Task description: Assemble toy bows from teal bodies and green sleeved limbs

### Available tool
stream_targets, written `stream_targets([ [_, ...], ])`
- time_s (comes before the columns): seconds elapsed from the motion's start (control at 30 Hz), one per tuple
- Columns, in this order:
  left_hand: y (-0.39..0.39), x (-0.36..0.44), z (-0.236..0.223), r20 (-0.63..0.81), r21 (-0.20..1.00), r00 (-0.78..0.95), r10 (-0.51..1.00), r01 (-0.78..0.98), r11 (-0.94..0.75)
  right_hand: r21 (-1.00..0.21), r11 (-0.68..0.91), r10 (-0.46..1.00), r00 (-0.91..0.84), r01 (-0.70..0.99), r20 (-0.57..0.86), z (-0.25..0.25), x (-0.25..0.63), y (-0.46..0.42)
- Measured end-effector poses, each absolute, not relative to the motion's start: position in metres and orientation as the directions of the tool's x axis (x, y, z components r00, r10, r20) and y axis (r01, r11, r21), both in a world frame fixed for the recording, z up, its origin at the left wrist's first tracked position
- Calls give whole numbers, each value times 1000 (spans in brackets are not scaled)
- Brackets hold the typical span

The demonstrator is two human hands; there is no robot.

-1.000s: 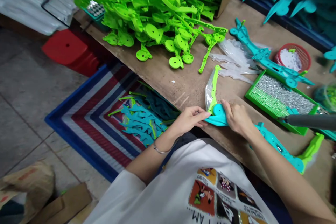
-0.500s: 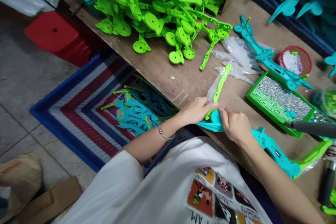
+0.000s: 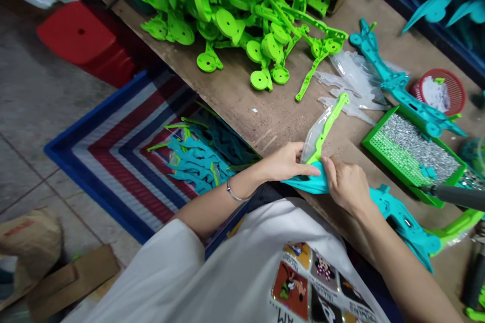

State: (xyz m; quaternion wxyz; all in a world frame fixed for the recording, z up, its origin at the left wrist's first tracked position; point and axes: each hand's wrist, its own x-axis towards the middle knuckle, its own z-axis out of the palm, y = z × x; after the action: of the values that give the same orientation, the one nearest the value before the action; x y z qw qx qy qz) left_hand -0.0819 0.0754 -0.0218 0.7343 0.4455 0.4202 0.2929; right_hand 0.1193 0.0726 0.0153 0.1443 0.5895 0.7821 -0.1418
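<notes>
At the near edge of the wooden workbench [image 3: 246,106], both my hands pinch one toy piece. It is a teal plastic part [image 3: 303,182] joined to a lime green arm [image 3: 326,128] that carries a clear plastic blade. My left hand [image 3: 285,162] grips it from the left, thumb and fingers closed on the joint. From the right, my right hand [image 3: 346,185] has its fingers closed on the teal end. The green arm points up and away from me.
A big heap of lime green parts [image 3: 242,5] fills the bench's far side. Clear blades [image 3: 350,83], teal pieces [image 3: 394,83], a green tray of small screws [image 3: 413,154] and a red basket [image 3: 439,92] lie to the right. A striped bin of finished pieces [image 3: 197,159] stands below.
The green arm has swung from leaning left to pointing up and right. Both hands stay closed on the joint. The camera view has drifted slightly.
</notes>
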Motion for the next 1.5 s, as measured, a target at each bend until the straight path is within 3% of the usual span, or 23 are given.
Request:
stream_targets([
  [0.3, 67, -75, -17, -334, 917, 375, 864, -81, 390, -82, 198, 901, -214, 977, -378, 18, 108, 73],
  [0.47, 63, -96, -3, -258, 865, 630, 733, -188, 466, -140, 221, 913, -255, 965, -319, 23, 118, 65],
  [0.6, 59, -108, 7, -303, 885, 696, 651, -48, 463, -246, 250, 899, -318, 937, -301, 33, 122, 55],
  [0.8, 59, -104, 14, -240, 970, 586, 774, 166, 175, -361, 248, 887, -360, 899, -288, 43, 118, 52],
  [0.93, 60, -101, 15, -220, 969, 536, 815, 216, 119, -352, 228, 890, -340, 908, -302, 41, 117, 55],
  [1.23, 62, -106, 14, -271, 959, 535, 800, 78, 272, -265, 214, 884, -302, 940, -357, 39, 114, 62],
  [1.37, 60, -120, 3, -409, 830, 620, 669, -52, 555, -205, 210, 887, -275, 956, -371, 32, 114, 66],
  [1.5, 47, -118, -15, -540, 715, 633, 554, -3, 700, -94, 168, 897, -192, 981, -398, 20, 109, 76],
])
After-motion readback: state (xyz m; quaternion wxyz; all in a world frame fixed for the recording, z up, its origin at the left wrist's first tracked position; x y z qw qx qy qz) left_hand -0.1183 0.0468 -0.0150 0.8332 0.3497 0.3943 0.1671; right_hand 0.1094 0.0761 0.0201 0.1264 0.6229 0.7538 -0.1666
